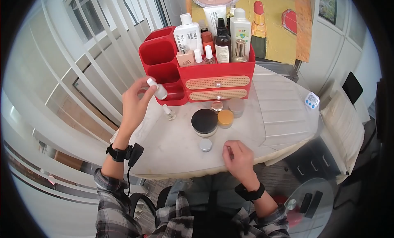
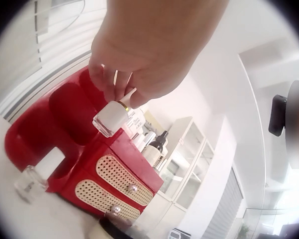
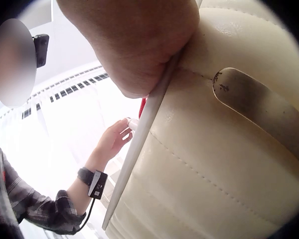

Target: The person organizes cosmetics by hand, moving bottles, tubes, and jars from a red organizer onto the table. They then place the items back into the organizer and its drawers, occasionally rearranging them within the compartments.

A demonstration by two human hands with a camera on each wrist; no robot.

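In the head view my left hand (image 1: 137, 100) pinches the white cap of a small nail polish bottle (image 1: 161, 91). The bottle hangs tilted over the lowest front compartment of a red organizer (image 1: 215, 70). Seen from the left wrist, the same nail polish bottle (image 2: 111, 118) has a whitish body and a gold ring at its neck. Below it on the table stands a clear little bottle (image 1: 169, 112) with a white cap. My right hand (image 1: 240, 160), fingers loosely curled and holding nothing, rests at the table's front edge, right of a small silver-lidded jar (image 1: 206, 145).
A black-lidded jar (image 1: 204, 122), a yellow-lidded jar (image 1: 225, 119) and a pale jar (image 1: 235, 107) stand before the organizer's drawers. Bottles, including a black pump bottle (image 1: 222, 42), fill its upper right section. A clear sheet (image 1: 283, 111) covers the table's right side.
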